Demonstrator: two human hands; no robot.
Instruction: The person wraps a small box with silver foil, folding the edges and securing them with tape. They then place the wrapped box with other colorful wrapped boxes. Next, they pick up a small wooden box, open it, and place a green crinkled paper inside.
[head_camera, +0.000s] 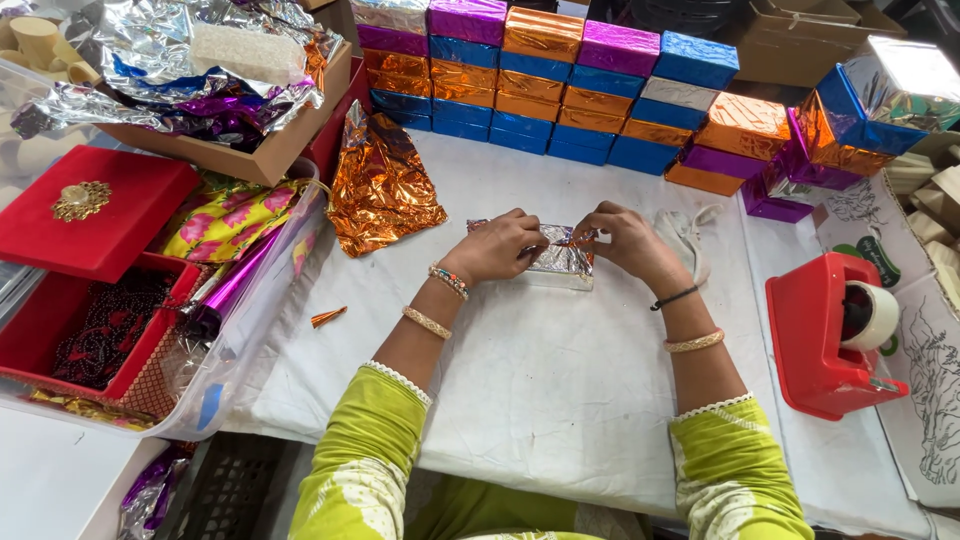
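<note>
Silver foil-wrapped rectangular box (560, 264) lies on the white cloth-covered table (560, 390), in the middle, between both hands. Left hand (497, 247) rests on its left end with fingers curled, pinching the foil fold at the top edge. Right hand (630, 243) pinches the same fold from the right (a scrap of orange foil shows between the fingertips). Behind stands a stacked wall of foil-wrapped boxes in blue, orange and purple (560, 95). A crumpled orange foil sheet (383, 185) lies to the left, a red tape dispenser (832, 335) to the right.
</note>
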